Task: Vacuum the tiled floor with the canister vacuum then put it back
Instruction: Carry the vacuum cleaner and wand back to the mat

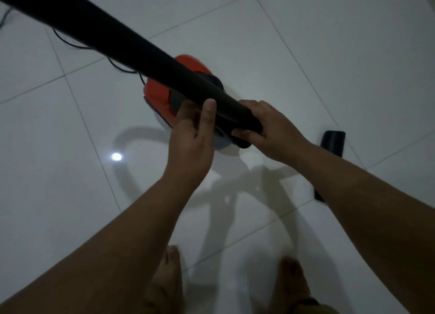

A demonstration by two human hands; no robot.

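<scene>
A red canister vacuum [162, 90] sits on the white tiled floor [306, 66] straight ahead of me. A long black tube [122, 40] crosses the view from the top left down to the centre, above the canister. My right hand [263, 130] grips the tube's lower end, fingers wrapped around it. My left hand [193, 134] holds the tube from the left side, thumb laid up against it. The tube and my hands hide much of the canister's top.
A thin black power cord [70, 42] trails over the tiles at the upper left. A black nozzle attachment [332, 144] lies on the floor to the right, partly behind my right forearm. My bare feet [169, 278] stand at the bottom edge.
</scene>
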